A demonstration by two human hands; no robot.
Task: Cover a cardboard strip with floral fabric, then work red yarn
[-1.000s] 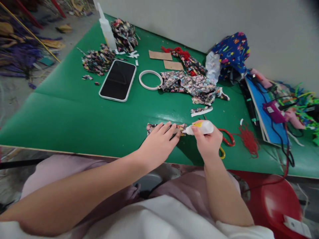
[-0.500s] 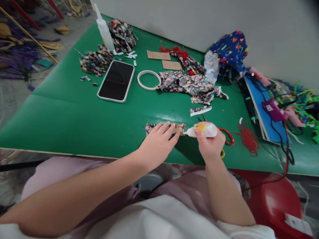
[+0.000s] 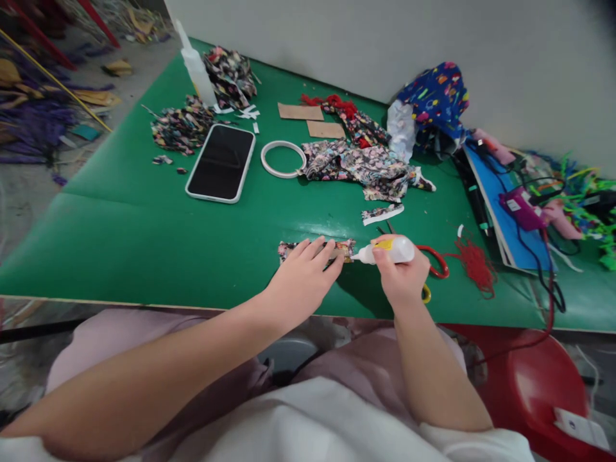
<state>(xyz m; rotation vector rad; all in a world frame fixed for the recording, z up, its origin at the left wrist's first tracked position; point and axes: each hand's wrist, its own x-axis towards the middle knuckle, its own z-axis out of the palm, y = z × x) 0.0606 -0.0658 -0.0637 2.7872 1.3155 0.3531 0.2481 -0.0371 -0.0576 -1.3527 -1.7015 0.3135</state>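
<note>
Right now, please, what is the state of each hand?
Left hand: open, laid over the patterned fabric strip.
Right hand: closed, holding the white bottle, nozzle by the strip's right end.

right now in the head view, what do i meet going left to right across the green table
Phone → left hand → white squeeze bottle, gripped in the right hand → red thread → purple box.
</note>
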